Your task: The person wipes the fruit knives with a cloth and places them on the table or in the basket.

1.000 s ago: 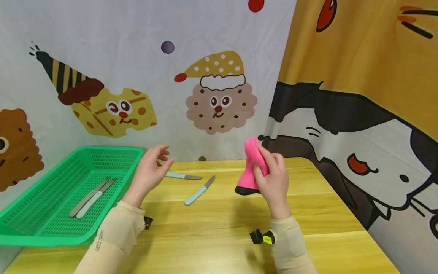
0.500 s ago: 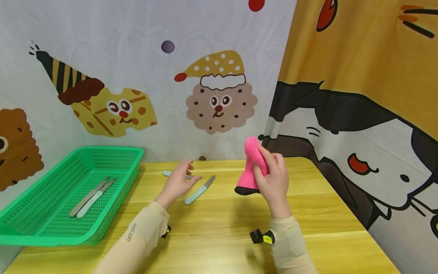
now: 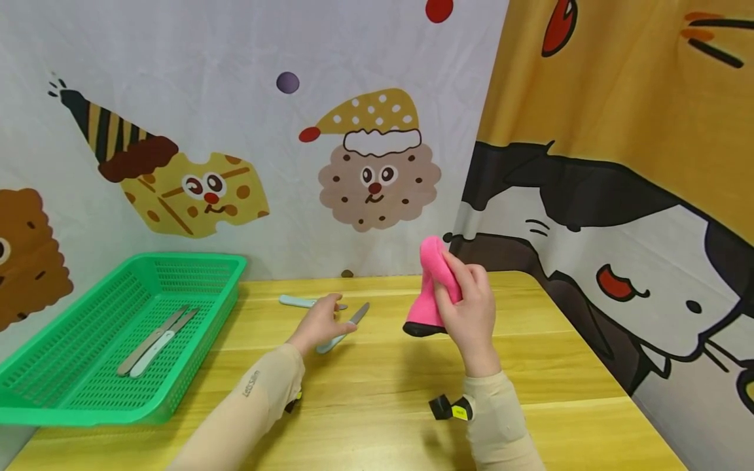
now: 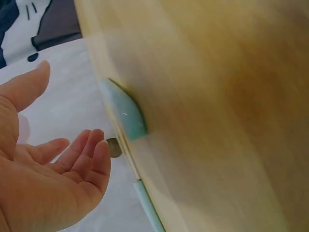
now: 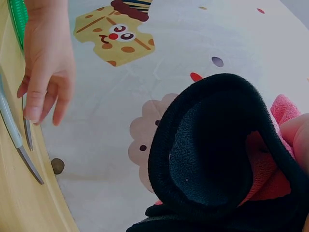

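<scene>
My right hand grips a folded pink cloth with a black edge, held up over the right part of the table. In the right wrist view the cloth bulges open and shows a dark inside. Two knives with pale blue handles lie on the table. Over them hovers my left hand, fingers loosely bent and holding nothing. It partly covers the nearer knife and the blade of the farther knife. In the left wrist view, a gap shows between the fingers and the nearer handle.
At the left stands a green plastic basket with two more knives side by side inside. A printed curtain hangs right behind the wooden table.
My left hand has moved right and slightly down, from beside the basket to over the two table knives. The right hand and the pink cloth have stayed in place.
</scene>
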Demonstrator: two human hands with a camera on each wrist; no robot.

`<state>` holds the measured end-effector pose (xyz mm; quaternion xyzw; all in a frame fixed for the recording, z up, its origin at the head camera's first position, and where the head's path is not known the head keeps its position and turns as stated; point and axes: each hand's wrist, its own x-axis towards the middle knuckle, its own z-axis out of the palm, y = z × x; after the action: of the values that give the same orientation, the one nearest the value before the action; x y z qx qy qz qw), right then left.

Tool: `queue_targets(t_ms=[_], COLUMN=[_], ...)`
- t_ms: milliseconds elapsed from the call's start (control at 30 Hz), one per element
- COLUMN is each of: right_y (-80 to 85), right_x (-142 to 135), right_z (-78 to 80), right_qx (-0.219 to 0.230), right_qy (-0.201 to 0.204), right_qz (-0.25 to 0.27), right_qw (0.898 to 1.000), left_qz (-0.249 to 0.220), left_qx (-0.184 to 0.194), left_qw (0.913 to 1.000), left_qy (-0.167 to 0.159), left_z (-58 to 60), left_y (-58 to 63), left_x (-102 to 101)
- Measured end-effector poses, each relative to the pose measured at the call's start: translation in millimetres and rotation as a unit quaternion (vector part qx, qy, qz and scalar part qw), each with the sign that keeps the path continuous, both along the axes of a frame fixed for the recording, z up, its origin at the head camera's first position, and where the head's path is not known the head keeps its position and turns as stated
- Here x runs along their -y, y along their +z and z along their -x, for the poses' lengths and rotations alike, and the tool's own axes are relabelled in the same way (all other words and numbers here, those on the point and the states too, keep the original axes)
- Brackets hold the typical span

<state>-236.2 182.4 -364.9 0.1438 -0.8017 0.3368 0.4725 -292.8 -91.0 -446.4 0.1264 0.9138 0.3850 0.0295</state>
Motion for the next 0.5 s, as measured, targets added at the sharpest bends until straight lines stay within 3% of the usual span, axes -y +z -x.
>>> queue_targets(t_ms=[500], right_y=[-1.3], right_x=[-0.9], right_z=[2.6], right_qx=[-0.003], right_qy=[0.003], right_qz=[0.003], right_qw=[1.000], left_qz=[0.061], left_qx=[0.024], left_qw=[0.9979], left_qy=[-0.003], left_z=[5.4], left_y=[-12.1], left_x=[3.1])
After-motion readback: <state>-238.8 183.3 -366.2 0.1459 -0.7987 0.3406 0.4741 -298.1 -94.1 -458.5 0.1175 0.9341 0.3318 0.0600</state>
